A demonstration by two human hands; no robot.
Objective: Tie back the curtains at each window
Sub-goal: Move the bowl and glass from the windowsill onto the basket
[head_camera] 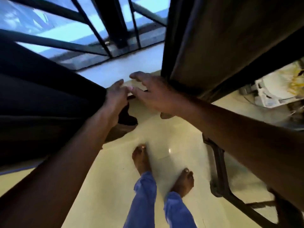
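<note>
Two curtains hang apart at this window, so the barred glass [92, 28] and pale sill [131, 63] show between them. The left curtain [41, 96] is dark, almost black, and bunched into heavy folds. The left hand [116, 97] seems to press against its inner edge, likely keeping the gathered cloth pushed aside; whether the fingers curl round the fabric I cannot tell, since the edge hides them. A dark strip [127, 117] dangles just below that hand, perhaps a tie-back, though it is too blurred to be sure.

The right curtain [222, 46] is brownish, thick and matte, falling in straight pleats to its hem. The right hand [153, 94] hovers beside that hem with fingers spread and relaxed, grasping nothing, apparently reaching toward the left hand to help with the gather.

Below, the floor [115, 178] is glossy cream tile, throwing back a small glint. Bare feet [141, 160] and blue trouser legs stand on it. A dark metal frame [218, 170] crosses at right, and a white, cluttered object [276, 89] sits beyond it.
</note>
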